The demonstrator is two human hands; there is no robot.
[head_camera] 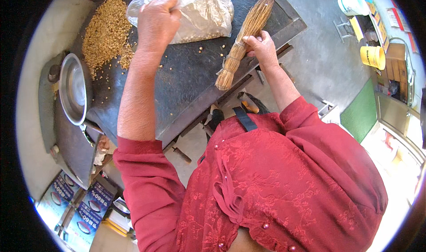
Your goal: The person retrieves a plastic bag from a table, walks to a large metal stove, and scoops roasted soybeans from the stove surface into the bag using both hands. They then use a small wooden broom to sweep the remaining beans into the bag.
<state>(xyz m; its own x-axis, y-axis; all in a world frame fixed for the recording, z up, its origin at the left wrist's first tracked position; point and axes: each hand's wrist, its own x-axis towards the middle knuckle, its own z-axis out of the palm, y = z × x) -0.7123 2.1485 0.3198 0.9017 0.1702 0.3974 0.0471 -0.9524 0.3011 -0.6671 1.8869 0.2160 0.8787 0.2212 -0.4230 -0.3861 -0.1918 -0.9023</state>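
Note:
My left hand grips the upper edge of a clear plastic bag by its gathered film. Pale beans or kernels lie along the bag's bottom, and the bag rests on a dark tabletop. In my right hand is a bound straw whisk broom, held around its middle. Its bristles point away from me and its tied butt end points back towards me. A heap of tan kernels spreads over the table at the left, with loose ones scattered between the heap and the broom.
A metal basin stands tilted in view at the table's left edge. Printed cardboard boxes are at lower left. Across the floor at right are a yellow bucket, a white bucket and a green mat.

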